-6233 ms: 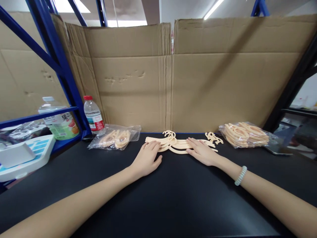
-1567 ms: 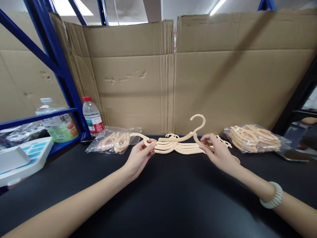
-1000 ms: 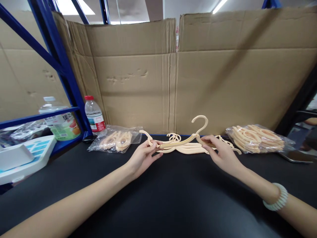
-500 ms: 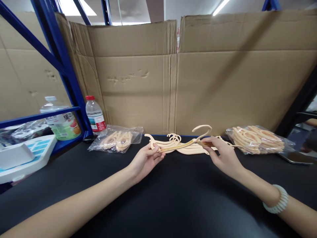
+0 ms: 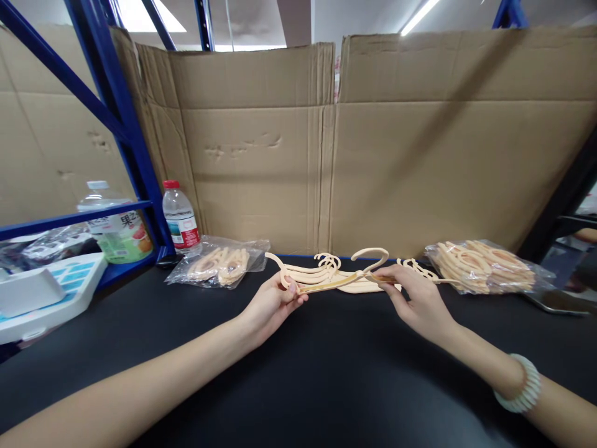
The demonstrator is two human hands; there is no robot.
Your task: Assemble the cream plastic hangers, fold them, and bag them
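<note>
Tall brown cardboard panels [image 5: 252, 168] wall off your far side, with a blue metal frame [image 5: 140, 174] at left and a smooth black tabletop [image 5: 303, 386] under your forearms. At the back: a clear plastic bag of cream hangers [image 5: 485, 266] right, a smaller clear bag [image 5: 219, 264] left, a red-capped clear bottle [image 5: 180, 218] behind that. Nested cream plastic hangers [image 5: 305, 275] lie mid-table; just in front, your cream plastic hook-topped hanger [image 5: 326, 286] sits between both hands. Your left hand [image 5: 273, 305] pinches its left end, your right hand [image 5: 422, 302] its right arm. Step looks like positioning this hanger; next move likely calls for level hands, both pinches firm.
</note>
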